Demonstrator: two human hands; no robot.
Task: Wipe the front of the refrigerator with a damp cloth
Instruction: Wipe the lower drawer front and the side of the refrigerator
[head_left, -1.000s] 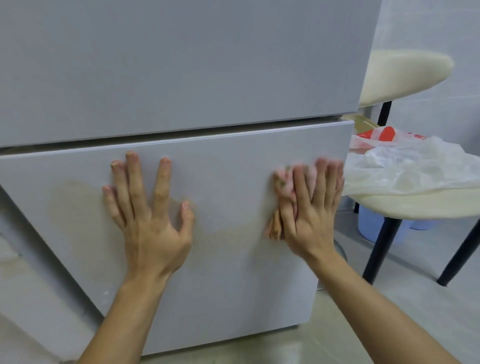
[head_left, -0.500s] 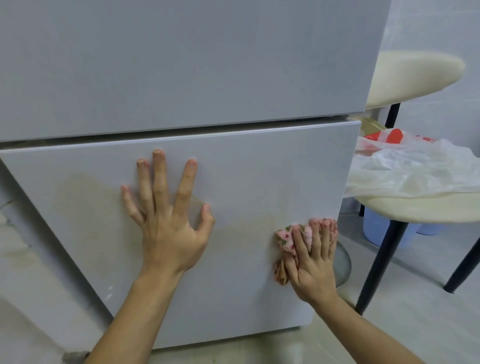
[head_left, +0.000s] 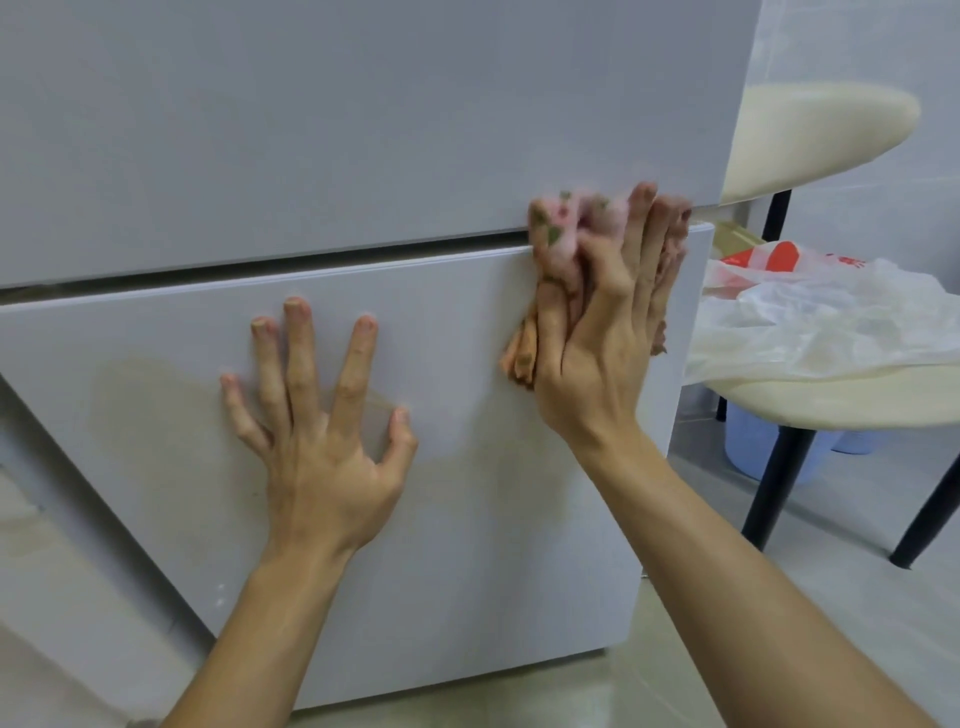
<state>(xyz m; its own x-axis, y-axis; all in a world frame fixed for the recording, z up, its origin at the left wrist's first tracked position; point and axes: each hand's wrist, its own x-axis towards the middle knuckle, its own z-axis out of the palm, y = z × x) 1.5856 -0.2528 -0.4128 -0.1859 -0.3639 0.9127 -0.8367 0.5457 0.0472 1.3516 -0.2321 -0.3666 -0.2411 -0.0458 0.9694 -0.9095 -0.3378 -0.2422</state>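
The grey refrigerator fills the view, its upper door (head_left: 363, 130) above a gap and its lower door (head_left: 467, 545) below. My right hand (head_left: 597, 353) presses a bunched pink floral cloth (head_left: 566, 228) against the lower door's top right corner, right at the gap. Thumb and bent index finger hold the cloth, while the other fingers lie straight over it. My left hand (head_left: 322, 441) rests spread on the middle of the lower door and holds nothing. A faint damp patch (head_left: 145, 415) shows left of that hand.
Close to the refrigerator's right side stands a cream chair (head_left: 831, 400) on black legs, with a white and red plastic bag (head_left: 831, 312) on its seat. A blue bucket (head_left: 753, 441) stands under it. Pale floor tiles lie below.
My right hand has swept the cloth from low on the lower door's right edge up to its top corner. My left hand has stayed pressed on the door.
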